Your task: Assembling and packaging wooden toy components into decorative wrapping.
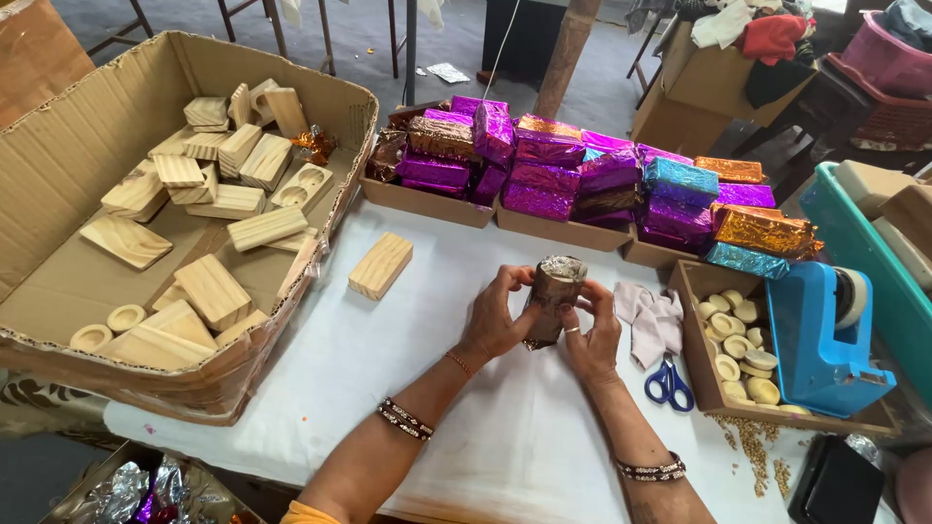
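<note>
Both my hands hold a block wrapped in brown shiny foil [553, 291], stood on end over the white table cover [437, 388]. My left hand [492, 318] grips its left side, and my right hand [592, 335] presses the foil at its right side and lower end. The top end of the foil is folded shut. A bare wooden block [381, 265] lies on the cover to the left of my hands. Blue-handled scissors [669, 381] and a piece of pale cloth [652, 315] lie just right of my right hand.
A large cardboard box [58, 155] at left holds several bare wooden blocks. Trays of foil-wrapped blocks [582, 180] in purple, blue, orange and brown line the back. A blue tape dispenser [820, 335] and a small box of round wooden pieces [738, 349] stand at right.
</note>
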